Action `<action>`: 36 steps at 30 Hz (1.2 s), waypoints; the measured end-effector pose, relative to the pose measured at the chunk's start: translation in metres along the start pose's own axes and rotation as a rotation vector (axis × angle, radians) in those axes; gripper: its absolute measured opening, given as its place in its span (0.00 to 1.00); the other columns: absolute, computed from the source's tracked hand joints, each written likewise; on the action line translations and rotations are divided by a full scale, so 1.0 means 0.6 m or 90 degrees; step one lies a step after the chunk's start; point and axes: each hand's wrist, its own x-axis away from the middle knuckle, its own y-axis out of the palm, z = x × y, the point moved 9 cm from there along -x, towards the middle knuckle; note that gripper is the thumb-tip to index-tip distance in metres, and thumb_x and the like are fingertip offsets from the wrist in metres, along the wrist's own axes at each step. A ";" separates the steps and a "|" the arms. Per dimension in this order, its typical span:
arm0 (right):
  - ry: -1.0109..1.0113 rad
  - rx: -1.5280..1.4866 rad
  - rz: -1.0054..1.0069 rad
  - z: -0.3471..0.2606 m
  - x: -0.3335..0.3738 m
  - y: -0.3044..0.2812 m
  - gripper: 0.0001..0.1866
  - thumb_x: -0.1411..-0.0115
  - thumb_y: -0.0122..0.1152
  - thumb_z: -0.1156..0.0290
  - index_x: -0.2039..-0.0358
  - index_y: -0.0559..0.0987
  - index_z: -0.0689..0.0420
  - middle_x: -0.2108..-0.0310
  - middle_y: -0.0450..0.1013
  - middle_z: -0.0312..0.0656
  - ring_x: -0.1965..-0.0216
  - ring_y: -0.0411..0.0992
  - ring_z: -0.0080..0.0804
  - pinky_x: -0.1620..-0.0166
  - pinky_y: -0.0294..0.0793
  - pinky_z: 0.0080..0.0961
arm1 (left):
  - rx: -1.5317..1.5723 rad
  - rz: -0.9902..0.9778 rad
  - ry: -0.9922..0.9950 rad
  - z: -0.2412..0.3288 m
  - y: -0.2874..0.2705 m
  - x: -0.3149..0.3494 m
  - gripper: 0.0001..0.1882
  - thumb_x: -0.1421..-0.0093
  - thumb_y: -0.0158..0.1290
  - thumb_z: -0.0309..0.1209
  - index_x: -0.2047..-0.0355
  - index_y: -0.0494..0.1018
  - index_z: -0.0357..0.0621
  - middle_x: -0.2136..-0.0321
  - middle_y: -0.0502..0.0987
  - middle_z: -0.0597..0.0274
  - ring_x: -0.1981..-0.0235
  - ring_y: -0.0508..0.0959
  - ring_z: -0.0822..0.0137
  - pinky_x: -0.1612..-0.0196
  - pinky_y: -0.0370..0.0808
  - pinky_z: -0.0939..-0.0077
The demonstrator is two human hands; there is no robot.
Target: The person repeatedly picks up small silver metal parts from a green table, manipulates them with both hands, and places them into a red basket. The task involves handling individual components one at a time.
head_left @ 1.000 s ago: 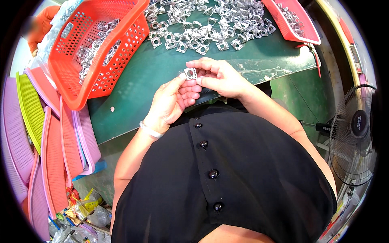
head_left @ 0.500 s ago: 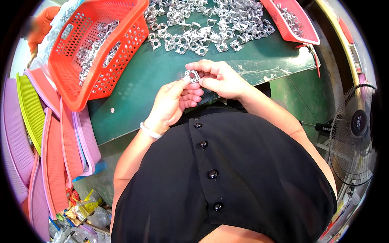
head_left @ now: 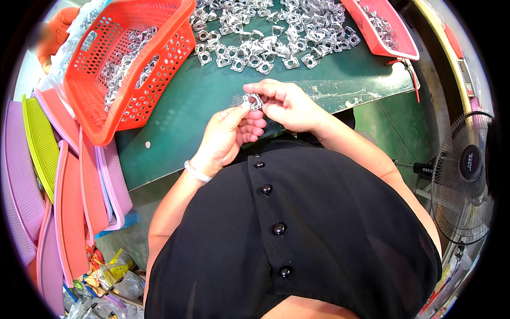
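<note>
Since a second ago, both hands are tilting the small metal ring — left hand and right hand grips clamping it, loose pile at twelve o'clock on the counter.

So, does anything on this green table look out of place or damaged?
Nothing is clearly damaged. Both hands, left hand and right hand, hold one small metal part over the green table. One odd thing: a tiny pale bit lies alone near the red basket, apart from the loose heap of metal parts.
</note>
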 end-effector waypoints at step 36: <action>0.012 0.703 0.059 -0.010 -0.016 -0.227 0.17 0.46 0.50 0.69 0.56 0.75 0.53 0.63 0.74 0.50 0.59 0.72 0.46 0.54 0.70 0.37 | -0.875 0.419 0.779 0.095 -0.034 0.117 0.07 0.51 0.53 0.22 0.69 0.74 0.38 0.64 0.72 0.56 0.60 0.70 0.57 0.56 0.68 0.67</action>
